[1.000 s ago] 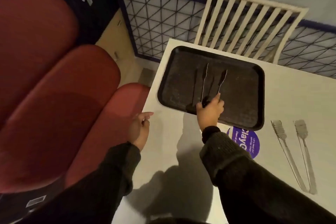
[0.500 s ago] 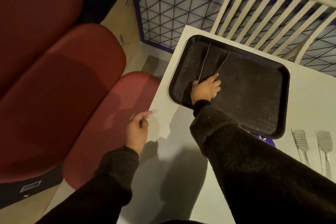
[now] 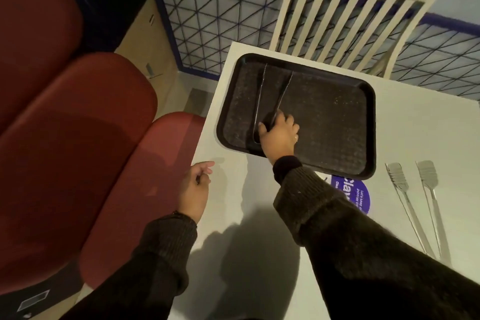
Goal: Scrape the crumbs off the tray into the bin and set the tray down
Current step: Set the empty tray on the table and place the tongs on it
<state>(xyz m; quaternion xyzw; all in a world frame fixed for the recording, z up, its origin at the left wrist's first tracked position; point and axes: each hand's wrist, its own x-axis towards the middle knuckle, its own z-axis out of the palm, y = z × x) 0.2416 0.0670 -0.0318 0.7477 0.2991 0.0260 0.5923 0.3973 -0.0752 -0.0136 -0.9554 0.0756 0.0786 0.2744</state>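
Note:
A black textured tray point(image 3: 337, 117) lies flat on the white table point(image 3: 246, 202), near its far left corner, with fine pale crumbs scattered on it. My right hand point(image 3: 279, 135) is on the tray's near left part, shut on the hinge end of metal tongs point(image 3: 272, 96). The tongs' two arms spread apart and point toward the tray's far rim. My left hand point(image 3: 194, 189) hovers over the table's left edge, fingers loosely curled and holding nothing. No bin shows in this view.
A second pair of metal tongs point(image 3: 418, 205) lies on the table at the right. A round purple sticker point(image 3: 355, 195) sits just below the tray. Red padded seats point(image 3: 78, 150) fill the left. A cream slatted chair back point(image 3: 345, 21) and a blue wire fence point(image 3: 215, 21) stand beyond the table.
My right hand slid the tongs leftward across the tray, from its middle to its left part, then drew them a little nearer. My left hand stayed at the table's left edge.

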